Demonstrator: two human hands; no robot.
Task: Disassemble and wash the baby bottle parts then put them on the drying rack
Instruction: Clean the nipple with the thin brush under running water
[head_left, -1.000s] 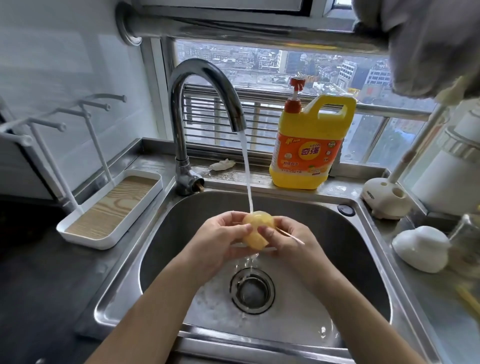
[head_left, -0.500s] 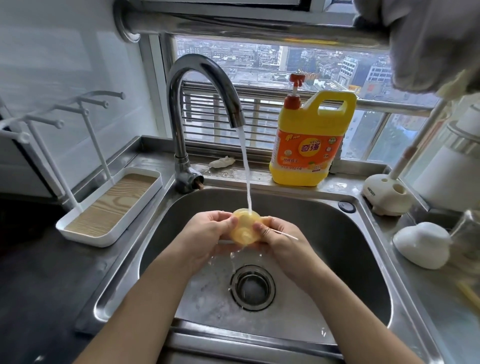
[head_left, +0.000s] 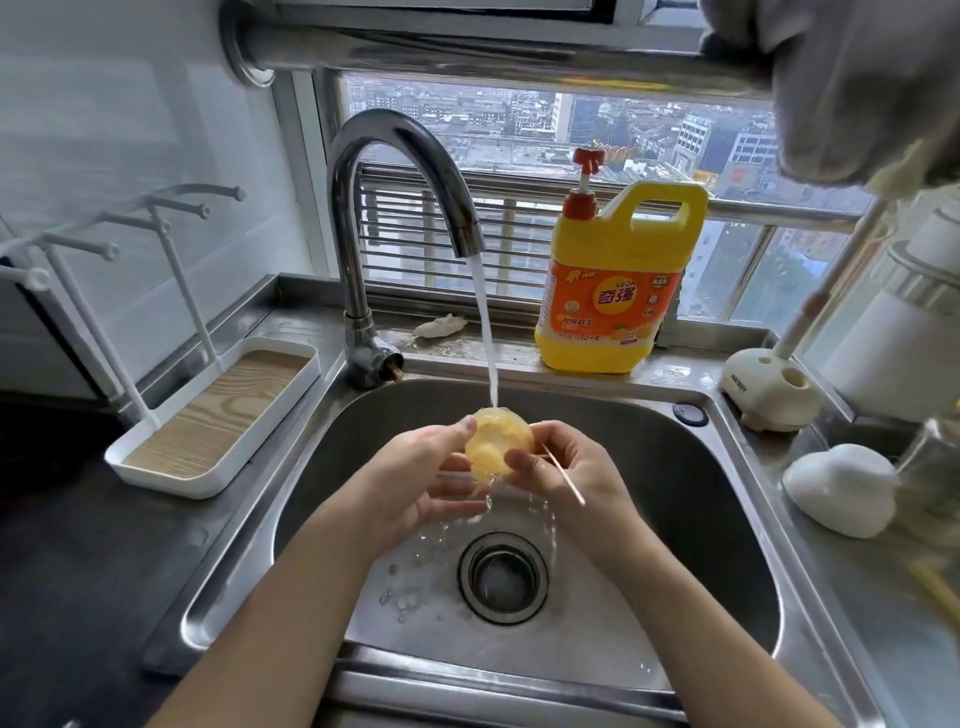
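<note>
While water (head_left: 485, 332) hits it, yellow bottle part (head_left: 498, 441) | pinched between left hand (head_left: 415, 483) fingers and right hand (head_left: 571, 467) fingers

Forearms converge forward; left hand (head_left: 415, 480) and right hand (head_left: 569, 470) pinch the yellow bottle part (head_left: 497, 441) between thumbs and fingers.

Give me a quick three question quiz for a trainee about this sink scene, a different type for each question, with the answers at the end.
1. True or false: water from the tap is running onto the yellow bottle part.
2. Look at the left hand and the right hand. Which holds that part? A) left only B) right only C) both
3. Fill in: the thin stick is held in the ___ hand.
Key: 1 true; 2 C; 3 right.
</note>
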